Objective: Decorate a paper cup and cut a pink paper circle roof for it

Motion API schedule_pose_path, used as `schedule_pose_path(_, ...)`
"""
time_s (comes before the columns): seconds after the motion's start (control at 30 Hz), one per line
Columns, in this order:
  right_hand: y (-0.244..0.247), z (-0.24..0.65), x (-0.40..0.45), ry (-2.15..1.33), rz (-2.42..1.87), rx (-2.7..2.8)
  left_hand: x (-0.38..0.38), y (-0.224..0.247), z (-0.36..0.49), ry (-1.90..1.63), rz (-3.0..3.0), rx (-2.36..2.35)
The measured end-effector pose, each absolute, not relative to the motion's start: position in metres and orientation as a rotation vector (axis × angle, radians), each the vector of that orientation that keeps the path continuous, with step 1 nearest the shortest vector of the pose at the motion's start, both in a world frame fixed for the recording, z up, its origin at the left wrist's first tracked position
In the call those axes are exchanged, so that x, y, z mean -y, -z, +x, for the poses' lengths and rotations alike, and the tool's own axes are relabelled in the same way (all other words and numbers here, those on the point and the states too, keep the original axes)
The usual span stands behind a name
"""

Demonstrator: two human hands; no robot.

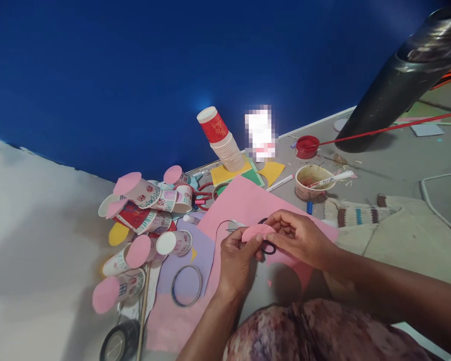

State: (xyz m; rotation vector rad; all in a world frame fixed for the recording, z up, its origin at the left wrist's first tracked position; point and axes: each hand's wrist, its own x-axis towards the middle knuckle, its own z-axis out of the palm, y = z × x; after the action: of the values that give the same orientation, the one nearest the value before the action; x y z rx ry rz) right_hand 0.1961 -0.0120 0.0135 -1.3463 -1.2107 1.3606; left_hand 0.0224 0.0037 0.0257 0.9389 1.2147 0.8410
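Between my two hands is a small pink paper piece [256, 231] with a rounded upper edge. My left hand [240, 255] pinches its left side, thumb on top. The fingers of my right hand [298, 235] are closed on its right side. Beneath the paper lie scissors [269, 248]; one black handle loop and part of the blades show, the rest is covered by the paper and my hands. Under them spreads a large pink paper sheet [244, 198] with a curved cut in its near edge. A small pink scrap [269, 284] lies on the floor close by.
Decorated paper cups [122, 286] with pink paper rounds lie at left. A tall cup stack [225, 143] leans near the blue wall. A tape ring [187, 286] rests on purple paper [201, 240]. Right are a brush cup [311, 183], red pot [307, 147], black cylinder [391, 100] and cloth [406, 230].
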Motion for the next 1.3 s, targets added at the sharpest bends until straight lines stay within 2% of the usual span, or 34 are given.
schedule_pose_path(0.23, -0.013, 0.198, 0.011, -1.470, -1.322, 1.328, -0.003, -0.030, 0.025, -0.816, 0.984, -1.270)
schedule_pose_path(0.53, -0.013, 0.200, 0.011, -1.202, -1.440, 1.494, -0.003, -0.029, 0.025, -0.834, 0.953, -1.261)
schedule_pose_path(0.87, -0.015, 0.200, 0.011, -1.100, -1.518, 1.613, -0.004, -0.029, 0.026, -0.860, 0.962, -1.186)
schedule_pose_path(1.3, -0.006, 0.196, 0.017, -0.995, -1.570, 1.706, 0.005, -0.023, 0.028, -0.880, 1.232, -1.431)
